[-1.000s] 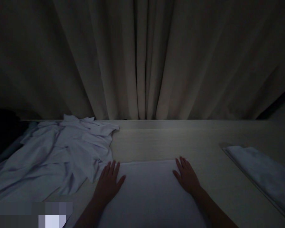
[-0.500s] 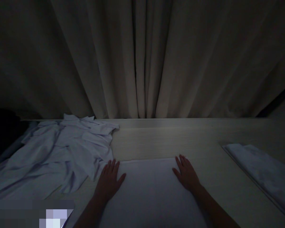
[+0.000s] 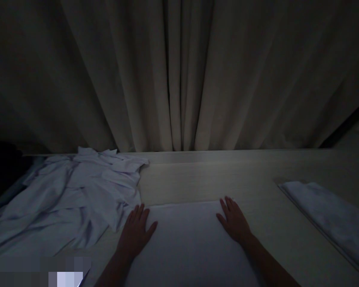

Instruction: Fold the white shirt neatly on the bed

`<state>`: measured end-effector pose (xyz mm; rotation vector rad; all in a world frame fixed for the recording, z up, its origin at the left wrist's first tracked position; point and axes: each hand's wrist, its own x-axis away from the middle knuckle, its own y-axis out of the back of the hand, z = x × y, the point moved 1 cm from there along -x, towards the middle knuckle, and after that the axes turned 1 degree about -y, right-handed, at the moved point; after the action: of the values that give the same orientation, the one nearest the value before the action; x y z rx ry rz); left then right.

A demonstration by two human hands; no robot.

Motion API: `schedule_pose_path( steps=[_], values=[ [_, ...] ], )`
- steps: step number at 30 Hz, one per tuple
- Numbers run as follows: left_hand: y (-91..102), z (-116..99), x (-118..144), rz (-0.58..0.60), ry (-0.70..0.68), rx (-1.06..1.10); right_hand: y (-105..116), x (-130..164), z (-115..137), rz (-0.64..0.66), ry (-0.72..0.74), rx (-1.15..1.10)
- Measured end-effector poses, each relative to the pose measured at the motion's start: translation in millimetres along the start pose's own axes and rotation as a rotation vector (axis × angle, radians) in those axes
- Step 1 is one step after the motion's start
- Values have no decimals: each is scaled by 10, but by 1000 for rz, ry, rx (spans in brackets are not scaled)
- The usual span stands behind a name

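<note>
A white cloth (image 3: 187, 243) lies flat in front of me, its far edge straight and its near part running out of view. My left hand (image 3: 136, 229) rests flat on its far left corner, fingers spread and thumb pointing inward. On the far right corner lies my right hand (image 3: 233, 219), palm down with the fingers apart. Neither hand grips anything. The cloth looks smooth between the hands; whether it is folded in layers I cannot tell.
A crumpled heap of white cloth (image 3: 86, 191) lies at the left, close to my left hand. At the right is a folded white cloth (image 3: 329, 215). Behind the pale wood-like surface (image 3: 203, 179) hangs a long curtain (image 3: 137, 79). Something black (image 3: 2, 171) sits at the far left.
Both hands stay flat at the same corners of the cloth. The whole view has shifted very slightly; nothing else has visibly moved.
</note>
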<state>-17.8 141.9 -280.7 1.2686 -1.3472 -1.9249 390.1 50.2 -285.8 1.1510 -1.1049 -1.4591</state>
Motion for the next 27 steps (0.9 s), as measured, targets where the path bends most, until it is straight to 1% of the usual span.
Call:
schedule_pose_path(
  steps=[5, 14, 19, 27],
  values=[
    [-31, 2, 15, -2, 2, -14, 2, 5, 4, -17, 14, 16],
    [7, -12, 11, 17, 8, -12, -7, -2, -7, -14, 10, 10],
    [25, -21, 10, -31, 22, 11, -1, -4, 0, -5, 3, 18],
    [92, -30, -38, -28, 30, 50, 15, -4, 7, -4, 6, 6]
  ],
)
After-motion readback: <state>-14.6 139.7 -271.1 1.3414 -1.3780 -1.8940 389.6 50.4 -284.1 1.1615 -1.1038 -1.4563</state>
